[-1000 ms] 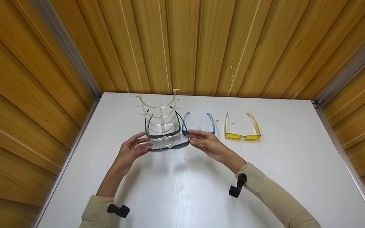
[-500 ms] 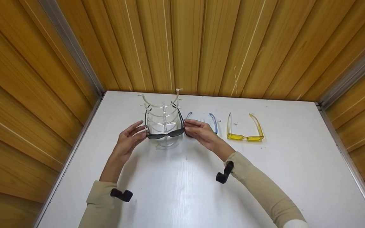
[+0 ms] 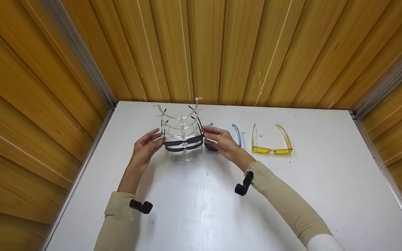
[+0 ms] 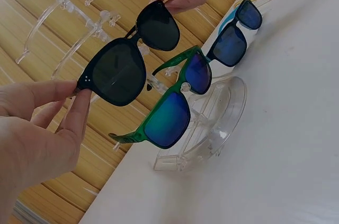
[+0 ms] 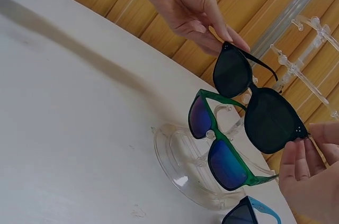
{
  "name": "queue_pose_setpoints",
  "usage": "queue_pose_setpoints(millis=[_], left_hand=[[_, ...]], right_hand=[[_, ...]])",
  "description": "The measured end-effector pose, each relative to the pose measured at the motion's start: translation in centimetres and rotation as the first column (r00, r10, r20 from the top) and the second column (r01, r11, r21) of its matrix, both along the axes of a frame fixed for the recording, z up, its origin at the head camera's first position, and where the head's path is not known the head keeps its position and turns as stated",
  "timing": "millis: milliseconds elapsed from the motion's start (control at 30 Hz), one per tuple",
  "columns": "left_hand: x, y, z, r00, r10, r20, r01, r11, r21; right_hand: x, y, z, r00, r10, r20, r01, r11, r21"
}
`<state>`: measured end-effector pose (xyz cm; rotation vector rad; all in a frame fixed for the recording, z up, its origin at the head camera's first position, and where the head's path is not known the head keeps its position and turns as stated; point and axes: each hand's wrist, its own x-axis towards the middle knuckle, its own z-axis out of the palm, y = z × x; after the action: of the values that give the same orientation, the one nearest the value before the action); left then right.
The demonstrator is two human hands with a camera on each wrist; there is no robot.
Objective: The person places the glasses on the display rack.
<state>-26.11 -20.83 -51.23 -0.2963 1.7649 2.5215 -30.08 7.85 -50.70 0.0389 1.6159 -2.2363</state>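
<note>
Black sunglasses (image 4: pixel 117 73) with dark lenses are pinched at both front corners, their temples pointing back toward a clear acrylic glasses stand (image 4: pixel 230 123). My left hand (image 3: pixel 145 148) holds one corner between thumb and fingers. At the opposite corner, the thumb and fingers of my right hand (image 3: pixel 224 142) grip the frame. Just below the black pair, green-framed sunglasses (image 4: pixel 168 121) with blue mirrored lenses rest on the stand's lowest visible arms. In the head view the black frame overlaps the stand's middle, and bare arms rise above it.
To the right of the stand lie blue-templed sunglasses (image 3: pixel 237 134), partly hidden behind my right hand. Yellow glasses (image 3: pixel 272 151) lie farther right on the white table (image 3: pixel 326 181). Wood-look panels (image 3: pixel 204 52) close off the back and sides.
Both hands have carried the black sunglasses forward and up from in front of the stand. Their frame now appears just above the green pair, temples reaching around the stand's arms.
</note>
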Motion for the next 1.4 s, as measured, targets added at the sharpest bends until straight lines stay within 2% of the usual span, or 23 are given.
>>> queue_pose_setpoints(millis=[100, 233, 500, 700, 833, 933, 1167, 1400], left_hand=[[-0.5, 0.3, -0.2, 1.0, 0.019, -0.003, -0.019, 1.0, 0.014], [-0.8, 0.4, -0.6, 1.0, 0.008, 0.02, -0.008, 1.0, 0.004], [-0.9, 0.1, -0.9, 1.0, 0.013, 0.017, -0.013, 1.0, 0.004], [-0.9, 0.1, -1.0, 0.999, -0.022, 0.026, 0.023, 0.999, -0.03], [-0.8, 0.1, -1.0, 0.999, -0.025, 0.024, 0.026, 0.999, -0.038], [-0.7, -0.1, -1.1, 1.0, -0.004, 0.025, 0.005, 1.0, -0.027], [0.2, -1.1, -1.1, 1.0, 0.011, 0.019, -0.011, 1.0, -0.004], [1.8, -2.1, -0.8, 0.999, -0.032, 0.026, 0.034, 0.997, -0.068]], right_hand=[[-0.1, 0.0, -0.1, 1.0, 0.006, -0.008, -0.006, 1.0, 0.004], [0.0, 0.0, -0.3, 1.0, 0.026, -0.017, -0.026, 1.0, -0.003], [-0.1, 0.2, -0.5, 0.992, 0.117, -0.042, -0.117, 0.993, -0.007], [0.0, 0.8, -0.4, 0.989, 0.145, -0.02, -0.145, 0.989, 0.006], [-0.1, 1.1, -0.4, 0.987, 0.157, -0.031, -0.157, 0.988, 0.013], [-0.2, 1.3, -0.6, 0.985, 0.169, -0.048, -0.169, 0.986, 0.003], [0.4, 2.5, -0.6, 0.978, 0.2, -0.067, -0.2, 0.98, 0.003], [2.0, 5.6, 0.0, 0.97, 0.24, -0.047, -0.238, 0.97, 0.048]])
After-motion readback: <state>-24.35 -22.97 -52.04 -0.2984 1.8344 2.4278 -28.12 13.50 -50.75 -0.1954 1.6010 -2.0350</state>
